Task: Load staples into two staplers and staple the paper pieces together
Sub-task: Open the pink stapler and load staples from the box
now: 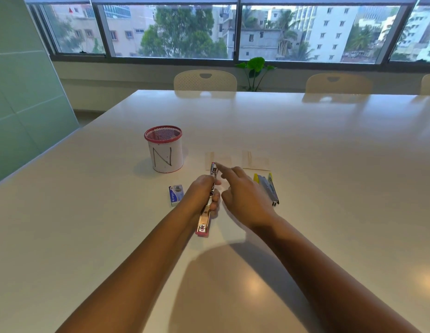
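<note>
My left hand (201, 191) grips a pink and silver stapler (204, 219), held lengthwise above the white table (329, 164), its pink end toward me. My right hand (245, 198) is just right of it, index finger stretched out and touching the stapler's far tip near the top. A yellow stapler (269, 187) lies swung apart on the table right of my right hand. A small blue staple box (176, 194) lies left of my left hand. Pale paper pieces lie beyond the hands: one set (218, 161) and another (256, 161).
A red mesh cup (164, 149) wrapped in white paper marked "N" stands at the back left of the work spot. Cream chairs (205, 80) line the table's far edge, with a green plant (256, 68) under the windows.
</note>
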The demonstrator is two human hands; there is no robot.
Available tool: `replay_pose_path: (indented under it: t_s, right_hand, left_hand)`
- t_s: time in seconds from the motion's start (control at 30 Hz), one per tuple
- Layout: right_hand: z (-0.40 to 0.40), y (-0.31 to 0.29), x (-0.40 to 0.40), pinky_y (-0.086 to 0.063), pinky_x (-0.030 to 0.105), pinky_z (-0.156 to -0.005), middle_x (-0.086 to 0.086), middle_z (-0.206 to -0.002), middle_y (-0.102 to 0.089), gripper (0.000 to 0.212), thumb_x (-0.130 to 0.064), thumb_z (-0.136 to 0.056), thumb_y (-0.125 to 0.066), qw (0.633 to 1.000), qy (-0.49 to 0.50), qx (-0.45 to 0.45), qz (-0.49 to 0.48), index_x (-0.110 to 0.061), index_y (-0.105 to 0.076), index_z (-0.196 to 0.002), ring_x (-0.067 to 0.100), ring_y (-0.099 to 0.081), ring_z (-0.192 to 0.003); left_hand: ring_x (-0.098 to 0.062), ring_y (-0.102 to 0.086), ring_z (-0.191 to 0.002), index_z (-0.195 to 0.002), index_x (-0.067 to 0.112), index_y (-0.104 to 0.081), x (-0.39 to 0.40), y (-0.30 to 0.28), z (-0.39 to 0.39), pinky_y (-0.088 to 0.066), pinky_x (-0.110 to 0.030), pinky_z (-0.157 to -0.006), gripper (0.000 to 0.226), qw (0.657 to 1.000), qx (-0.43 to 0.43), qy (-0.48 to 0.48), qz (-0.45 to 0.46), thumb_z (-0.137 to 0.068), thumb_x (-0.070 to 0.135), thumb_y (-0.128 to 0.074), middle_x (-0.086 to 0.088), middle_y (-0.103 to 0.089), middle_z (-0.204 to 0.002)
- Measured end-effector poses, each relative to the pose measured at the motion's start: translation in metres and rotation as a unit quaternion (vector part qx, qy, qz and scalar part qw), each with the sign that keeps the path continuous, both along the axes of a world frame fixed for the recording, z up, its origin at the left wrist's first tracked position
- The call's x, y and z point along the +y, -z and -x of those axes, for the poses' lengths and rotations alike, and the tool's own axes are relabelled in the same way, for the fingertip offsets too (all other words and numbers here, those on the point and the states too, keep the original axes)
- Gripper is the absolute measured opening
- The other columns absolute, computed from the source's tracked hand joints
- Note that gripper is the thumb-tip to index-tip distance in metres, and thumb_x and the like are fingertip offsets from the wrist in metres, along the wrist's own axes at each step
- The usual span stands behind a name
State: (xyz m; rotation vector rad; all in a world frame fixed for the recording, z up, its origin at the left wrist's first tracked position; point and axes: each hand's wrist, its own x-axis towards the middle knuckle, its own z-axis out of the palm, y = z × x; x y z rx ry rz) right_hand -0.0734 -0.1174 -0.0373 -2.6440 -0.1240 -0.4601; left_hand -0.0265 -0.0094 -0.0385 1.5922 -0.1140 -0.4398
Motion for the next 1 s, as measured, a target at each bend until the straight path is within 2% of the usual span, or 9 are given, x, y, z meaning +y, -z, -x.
replay_pose_path:
  t_s: [0.07, 0.13, 0.23, 0.37, 0.5, 0.67, 0.87, 1.0]
  right_hand:
    - [0.001, 0.002, -0.001, -0.047, 0.033, -0.092, 0.003, -0.141, -0.040, 0.055, -0.011, -0.092, -0.045, 1.000, -0.009, 0.002, 0.011, -0.030, -0.029, -0.141, 0.022, -0.051, -0.117]
    - [0.000, 0.004, -0.001, -0.047, 0.030, -0.089, 0.002, -0.140, -0.042, 0.053, -0.008, -0.092, -0.045, 1.000, -0.013, -0.008, 0.020, -0.030, -0.034, -0.139, 0.020, -0.051, -0.118]
    - [-0.003, 0.006, -0.001, -0.045, 0.024, -0.084, -0.001, -0.138, -0.045, 0.048, -0.006, -0.092, -0.044, 1.000, -0.003, -0.018, -0.008, -0.029, -0.041, -0.135, 0.018, -0.053, -0.115]
    - [-0.006, 0.008, -0.002, -0.043, 0.018, -0.079, -0.002, -0.131, -0.051, 0.040, -0.008, -0.093, -0.043, 0.997, 0.018, -0.030, -0.073, -0.025, -0.048, -0.129, 0.013, -0.057, -0.106]
    - [-0.010, 0.007, -0.006, -0.046, 0.020, -0.081, -0.001, -0.122, -0.057, 0.030, -0.017, -0.094, -0.044, 0.995, 0.008, -0.034, -0.094, -0.021, -0.056, -0.121, 0.004, -0.052, -0.094]
    - [-0.010, 0.004, -0.010, -0.042, 0.016, -0.069, -0.002, -0.107, -0.060, 0.024, -0.032, -0.091, -0.053, 0.996, 0.000, -0.055, -0.076, -0.018, -0.061, -0.109, 0.006, -0.053, -0.079]
    - [-0.011, -0.006, -0.018, -0.035, -0.001, -0.058, -0.003, -0.088, -0.056, 0.016, -0.019, -0.088, -0.058, 0.991, 0.006, -0.043, -0.124, -0.008, -0.066, -0.096, 0.004, -0.046, -0.069]
    - [-0.013, -0.005, -0.019, -0.032, 0.006, -0.052, -0.002, -0.085, -0.053, 0.015, -0.019, -0.088, -0.057, 0.994, 0.030, -0.024, -0.099, -0.008, -0.065, -0.094, 0.007, -0.044, -0.067]
  left_hand:
    - [-0.008, -0.036, -0.024, -0.068, 0.011, -0.047, 0.002, -0.004, 0.002, -0.030, -0.010, -0.033, 0.027, 0.998, 0.047, 0.024, 0.038, -0.091, 0.019, -0.033, 0.002, -0.043, -0.037]
    - [-0.006, -0.036, -0.025, -0.064, 0.013, -0.045, 0.001, 0.001, 0.000, -0.030, -0.010, -0.034, 0.030, 1.000, 0.011, 0.011, 0.023, -0.091, 0.022, -0.034, 0.006, -0.043, -0.031]
    - [-0.004, -0.037, -0.026, -0.066, 0.017, -0.044, -0.002, 0.004, 0.002, -0.029, -0.009, -0.033, 0.027, 0.998, -0.061, -0.008, -0.013, -0.091, 0.022, -0.036, 0.008, -0.044, -0.037]
    - [-0.003, -0.038, -0.026, -0.067, 0.018, -0.044, -0.004, 0.004, 0.002, -0.030, -0.009, -0.032, 0.026, 0.996, -0.082, -0.019, -0.023, -0.092, 0.018, -0.037, 0.007, -0.044, -0.041]
    - [-0.003, -0.038, -0.024, -0.066, 0.018, -0.041, -0.004, 0.006, 0.001, -0.029, -0.008, -0.031, 0.028, 0.995, -0.092, -0.015, -0.040, -0.093, 0.018, -0.034, 0.009, -0.045, -0.031]
    - [-0.004, -0.036, -0.020, -0.062, 0.016, -0.037, -0.006, 0.003, 0.003, -0.026, -0.006, -0.030, 0.034, 0.997, -0.053, -0.005, -0.047, -0.095, 0.020, -0.029, 0.009, -0.040, -0.024]
    - [-0.004, -0.036, -0.023, -0.063, 0.020, -0.040, -0.006, 0.007, 0.005, -0.028, -0.008, -0.031, 0.033, 0.995, -0.069, 0.046, -0.047, -0.095, 0.022, -0.031, 0.009, -0.043, -0.027]
    - [-0.001, -0.040, -0.023, -0.066, 0.025, -0.040, -0.009, 0.008, 0.004, -0.030, -0.007, -0.030, 0.031, 0.993, -0.078, 0.048, -0.068, -0.095, 0.019, -0.031, 0.014, -0.047, -0.029]
